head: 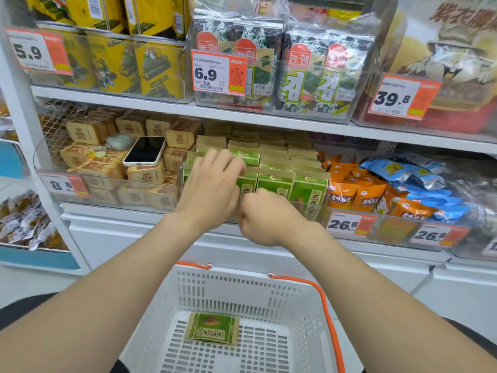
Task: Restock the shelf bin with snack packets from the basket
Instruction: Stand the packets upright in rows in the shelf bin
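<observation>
**Green packets squared up in the bin; one left in the basket**

The white shelf [161, 109] is lined with clear bins, each fronted by a price tag. Below it, the white basket [242, 275] with orange handles is kept directly under the hands, probably so that stock can be lifted straight up. The clear shelf bin [316, 211] in the middle is filled with upright rows of green snack packets [306, 187], faces turned outward so they can be read.

The left hand [212, 189] is laid over the tops of the left-hand rows, fingers loosely spread, apparently so that the rows are held back and upright. The right hand [265, 216] is curled at the front of the bin, against the foremost packets; whether a packet is pinched in it cannot be told, as the fingers are hidden.

One last green packet [211, 329] lies flat on the basket floor, so the restocking is judged nearly done. A phone [145, 151] is parked on the tan packets in the neighbouring bin.
</observation>
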### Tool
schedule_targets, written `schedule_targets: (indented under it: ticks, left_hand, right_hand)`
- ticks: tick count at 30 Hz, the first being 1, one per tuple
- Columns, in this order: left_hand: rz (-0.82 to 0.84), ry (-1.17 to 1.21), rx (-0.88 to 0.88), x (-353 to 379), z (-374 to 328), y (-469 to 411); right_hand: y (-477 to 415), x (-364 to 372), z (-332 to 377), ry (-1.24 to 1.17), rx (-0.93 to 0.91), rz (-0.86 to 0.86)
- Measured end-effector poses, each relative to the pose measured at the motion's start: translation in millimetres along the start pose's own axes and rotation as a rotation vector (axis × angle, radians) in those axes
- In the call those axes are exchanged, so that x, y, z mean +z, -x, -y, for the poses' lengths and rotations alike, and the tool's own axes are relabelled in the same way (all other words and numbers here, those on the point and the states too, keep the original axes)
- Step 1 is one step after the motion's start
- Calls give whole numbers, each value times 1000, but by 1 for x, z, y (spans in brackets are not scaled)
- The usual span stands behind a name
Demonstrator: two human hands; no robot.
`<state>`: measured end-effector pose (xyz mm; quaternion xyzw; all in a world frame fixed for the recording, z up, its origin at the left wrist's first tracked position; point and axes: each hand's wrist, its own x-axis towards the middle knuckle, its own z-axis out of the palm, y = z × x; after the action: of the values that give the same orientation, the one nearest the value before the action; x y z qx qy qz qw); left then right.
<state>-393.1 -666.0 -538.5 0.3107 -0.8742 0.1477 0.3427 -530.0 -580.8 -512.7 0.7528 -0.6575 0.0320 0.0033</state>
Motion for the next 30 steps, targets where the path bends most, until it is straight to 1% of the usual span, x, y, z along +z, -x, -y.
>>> schedule_targets:
  ticks: [1,2,5,8,11,14,17,20,23,26,27,30]
  left_hand:
    - [63,33,55,3,-7,7]
    - [178,50,79,6,-15,14]
    - [658,-73,45,27,-38,47]
    - [1034,-131,76,54,-55,86]
    - [1280,-124,94,92,-57,126]
    - [1398,-46,61,129,-49,162]
    - [1445,-49,46,162,-43,189]
    - [1475,-72,64,190,-45,209]
    - [1546,-85,78,217,-47,231]
    - [1562,-96,113,237,-48,246]
    - [1559,-78,103,241,-49,248]
    - [1571,4,-6,245,-51,255]
  right_hand:
    - [5,12,-3,2,4,109]
    - [9,27,-7,13,15,209]
    - [26,68,-20,69,85,449]
    - [44,101,-26,58,144,580]
    - [58,134,-29,65,145,642]
    - [67,168,-31,40,138,724]
    - [67,188,-33,3,136,760]
    - [60,202,-38,-14,152,731]
    - [50,210,-45,-39,166,714]
    - [42,219,-49,-40,160,712]
    - [40,222,-48,-33,159,714]
    - [34,230,-46,-48,149,695]
